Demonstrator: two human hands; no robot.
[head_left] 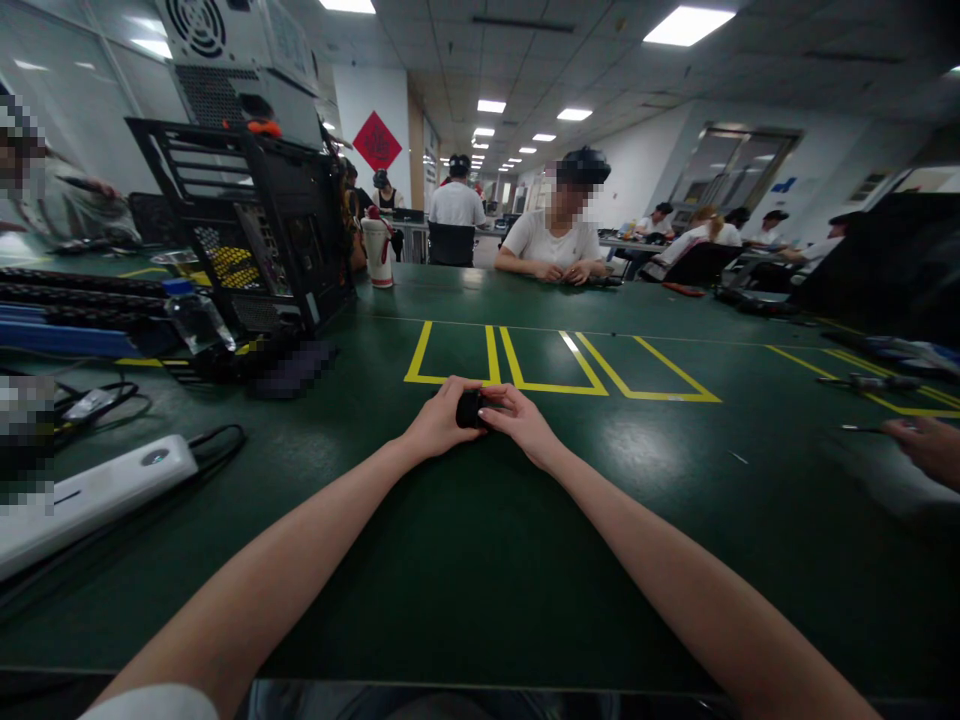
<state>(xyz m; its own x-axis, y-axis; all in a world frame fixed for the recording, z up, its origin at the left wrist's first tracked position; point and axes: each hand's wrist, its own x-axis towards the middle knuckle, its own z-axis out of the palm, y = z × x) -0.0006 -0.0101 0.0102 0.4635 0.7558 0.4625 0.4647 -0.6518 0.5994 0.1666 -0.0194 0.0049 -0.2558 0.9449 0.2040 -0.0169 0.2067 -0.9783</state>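
My left hand (439, 420) and my right hand (521, 420) meet over the green table (480, 560), just in front of the yellow taped boxes (555, 370). Both are closed around a small black object (471, 408) held between them. The fingers of each hand curl round its sides, and most of the object is hidden. Both forearms stretch out from the near edge of the table.
An open black computer case (247, 230) stands at the left, with a white power strip (82, 495) and cables near it. A white bottle (379, 252) stands behind. A person in white (559, 245) sits across the table. Another person's hand (930, 448) and tools (870, 382) lie at the right.
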